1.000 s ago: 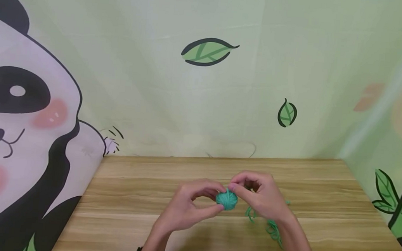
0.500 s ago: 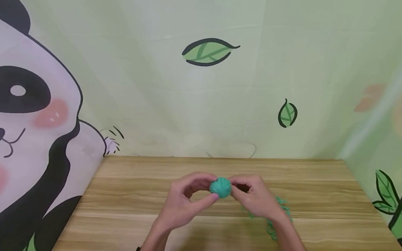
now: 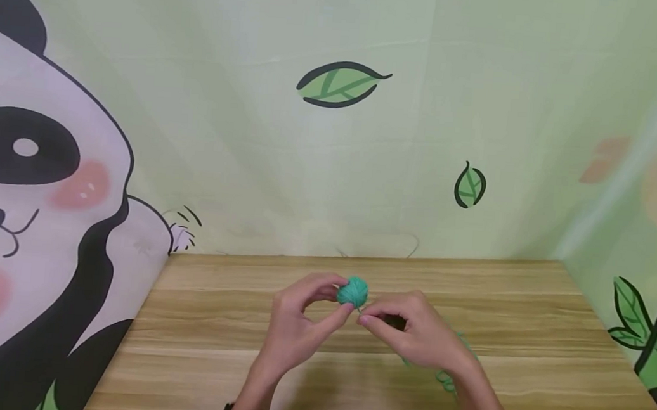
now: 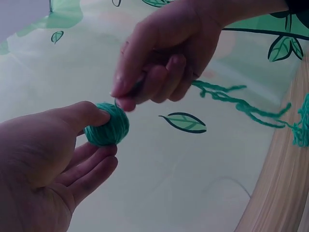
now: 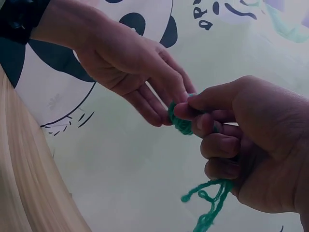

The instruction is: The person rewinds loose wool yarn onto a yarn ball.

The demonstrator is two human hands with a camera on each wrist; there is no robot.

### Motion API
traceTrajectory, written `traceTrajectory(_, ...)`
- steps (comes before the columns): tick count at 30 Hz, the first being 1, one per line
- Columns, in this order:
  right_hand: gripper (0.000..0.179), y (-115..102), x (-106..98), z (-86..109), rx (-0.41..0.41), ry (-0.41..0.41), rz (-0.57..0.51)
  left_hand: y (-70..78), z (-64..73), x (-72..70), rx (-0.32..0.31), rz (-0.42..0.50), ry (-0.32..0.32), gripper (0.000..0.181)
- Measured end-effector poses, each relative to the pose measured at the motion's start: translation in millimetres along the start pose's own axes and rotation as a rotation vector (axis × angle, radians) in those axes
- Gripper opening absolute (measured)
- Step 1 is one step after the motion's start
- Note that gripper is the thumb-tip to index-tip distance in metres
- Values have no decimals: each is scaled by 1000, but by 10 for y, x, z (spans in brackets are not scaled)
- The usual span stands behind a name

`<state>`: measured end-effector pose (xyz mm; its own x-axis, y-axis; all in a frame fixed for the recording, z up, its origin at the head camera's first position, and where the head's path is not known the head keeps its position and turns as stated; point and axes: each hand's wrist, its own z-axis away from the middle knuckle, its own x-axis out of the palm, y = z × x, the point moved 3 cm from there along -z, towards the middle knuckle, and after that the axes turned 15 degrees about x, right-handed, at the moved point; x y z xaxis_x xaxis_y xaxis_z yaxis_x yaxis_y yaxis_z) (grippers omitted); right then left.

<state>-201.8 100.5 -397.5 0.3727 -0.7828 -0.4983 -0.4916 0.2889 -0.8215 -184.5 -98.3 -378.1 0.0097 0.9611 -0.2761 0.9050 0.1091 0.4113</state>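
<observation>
A small teal ball of yarn point(image 3: 353, 292) is pinched between the thumb and fingers of my left hand point(image 3: 303, 324), up off the table. My right hand point(image 3: 417, 329) sits just right of the ball and a little lower, thumb and forefinger pinching the yarn strand point(image 3: 359, 309) that runs off it. In the left wrist view the strand is short and taut between ball and fingertips. Loose yarn point(image 4: 241, 104) trails out from under the curled fingers of the right hand. The right wrist view shows the ball point(image 5: 179, 121) partly hidden behind the right fingertips.
More loose teal yarn point(image 3: 446, 380) lies on the wooden table point(image 3: 210, 336) beside the right forearm, which partly covers it. Behind the table hangs a pale green cloth backdrop point(image 3: 242, 129) with printed leaves and a large panda point(image 3: 149, 237) on the left.
The ball has moved left and away in my left hand, turning as it goes. My right hand has gone from the ball's top, round its right side, to below it.
</observation>
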Motion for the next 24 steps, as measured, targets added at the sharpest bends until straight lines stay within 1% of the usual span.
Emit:
traceTrajectory(3, 19, -28, -37, 30, -16, 27, -66, -7, 4, 6, 11, -19, -33, 32)
traceTrajectory(7, 23, -63, -84, 55, -30, 74, -137, -6, 9, 26, 20, 11, -88, 31)
traceTrajectory(11, 19, -68, -110, 63, -15, 105, -162, -13, 40, 60, 11, 81, -147, 28)
traceTrajectory(15, 16, -33, -122, 62, 26, 125, -178, -76, 122, 98, -4, 162, -194, 26)
traceTrajectory(20, 16, 42, -128, 47, 42, 138, -183, -159, 221, 129, -27, 283, -232, 26)
traceTrajectory(24, 17, 107, -131, 36, 53, 150, -203, -143, 229, 129, -33, 368, -243, 28)
